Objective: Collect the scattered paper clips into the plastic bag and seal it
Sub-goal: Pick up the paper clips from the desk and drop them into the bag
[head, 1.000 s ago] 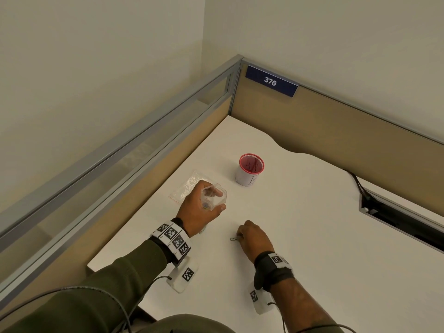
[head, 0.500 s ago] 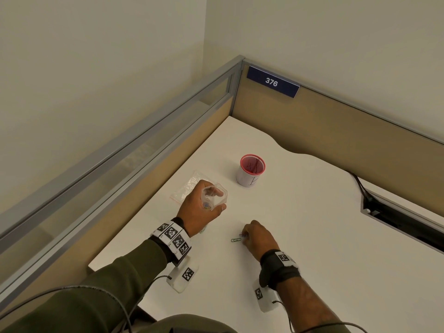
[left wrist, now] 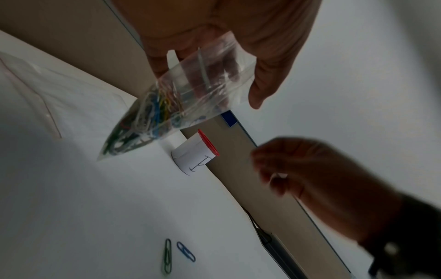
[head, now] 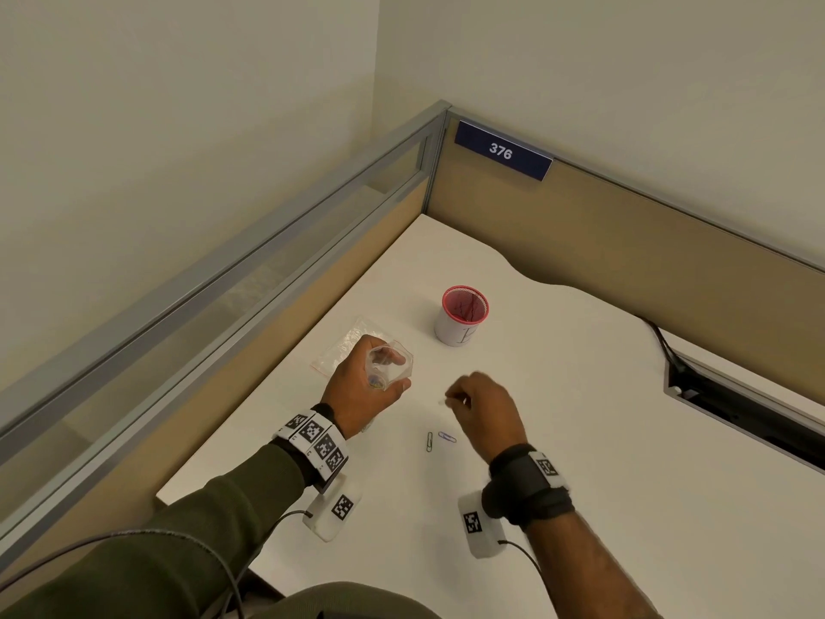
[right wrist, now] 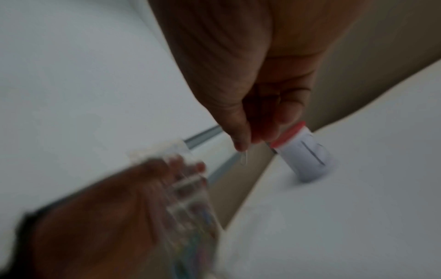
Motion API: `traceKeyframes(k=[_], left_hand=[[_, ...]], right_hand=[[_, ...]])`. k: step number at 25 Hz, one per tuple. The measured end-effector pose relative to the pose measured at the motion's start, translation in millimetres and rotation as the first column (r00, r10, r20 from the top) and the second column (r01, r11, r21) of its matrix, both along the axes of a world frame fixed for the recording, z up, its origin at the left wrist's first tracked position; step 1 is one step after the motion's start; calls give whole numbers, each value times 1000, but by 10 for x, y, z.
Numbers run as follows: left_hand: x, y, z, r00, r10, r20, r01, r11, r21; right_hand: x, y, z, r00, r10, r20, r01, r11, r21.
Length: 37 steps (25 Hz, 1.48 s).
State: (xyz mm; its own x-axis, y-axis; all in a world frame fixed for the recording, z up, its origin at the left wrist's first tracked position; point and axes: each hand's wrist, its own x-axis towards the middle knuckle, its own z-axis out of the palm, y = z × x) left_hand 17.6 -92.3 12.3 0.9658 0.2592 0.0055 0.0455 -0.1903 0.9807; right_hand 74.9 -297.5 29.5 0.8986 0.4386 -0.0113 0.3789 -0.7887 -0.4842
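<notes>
The left hand [head: 357, 390] is raised above the table [head: 580, 440], its fingers curled round the mouth of a clear plastic bag [left wrist: 171, 105] and holding it open; a heap of coloured paper clips [left wrist: 143, 122] sits in the bag's lower end. Just right of it, the right hand [head: 484, 408] hangs in the air with thumb and forefinger pinching a pale paper clip [right wrist: 243, 157], close to the bag's mouth but apart from it. On the table below, between the two wrists, a green paper clip [left wrist: 167, 255] and a blue paper clip [left wrist: 186, 252] lie side by side. Farther off stands a white cup with a red rim [head: 462, 317]. Left of it, beyond the left hand, a second clear bag [head: 343, 346] lies flat. A sign reading 376 [head: 502, 151] hangs on the far partition.
</notes>
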Motion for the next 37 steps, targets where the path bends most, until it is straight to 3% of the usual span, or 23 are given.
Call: traceKeyframes(k=[5, 8, 12, 14, 17, 19, 21, 31, 37], left_hand=[[22, -95, 38, 999, -37, -11, 37, 999, 11], [25, -116, 91, 998, -61, -22, 61, 998, 30], [-2, -75, 91, 999, -35, 2, 35, 999, 26], [-15, -43, 74, 1000, -16, 4, 16, 1000, 10], [-26, -16, 59, 1000, 3, 22, -3, 1000, -15], [-35, -16, 54, 1000, 3, 27, -3, 1000, -6], [-38, -16, 46, 1000, -3, 26, 3, 1000, -4], [-40, 31, 44, 1000, 3, 24, -3, 1000, -12], [-23, 20, 48, 1000, 8, 1, -8, 1000, -15]], right_hand=[[-60, 310, 739, 987, 36, 160, -78, 962, 261], [-134, 446, 804, 984, 99, 145, -134, 958, 253], [-117, 378, 676, 977, -8, 214, -68, 936, 345], [-66, 283, 482, 988, -72, 136, 32, 962, 273], [-68, 159, 2, 986, -128, -102, 120, 989, -82], [-144, 105, -303, 964, -163, -210, 96, 949, -299], [-218, 94, -500, 948, -200, -249, 84, 909, -409], [-144, 164, -736, 951, -198, -238, 116, 941, -318], [-157, 196, -784, 966, -164, -199, 80, 925, -371]])
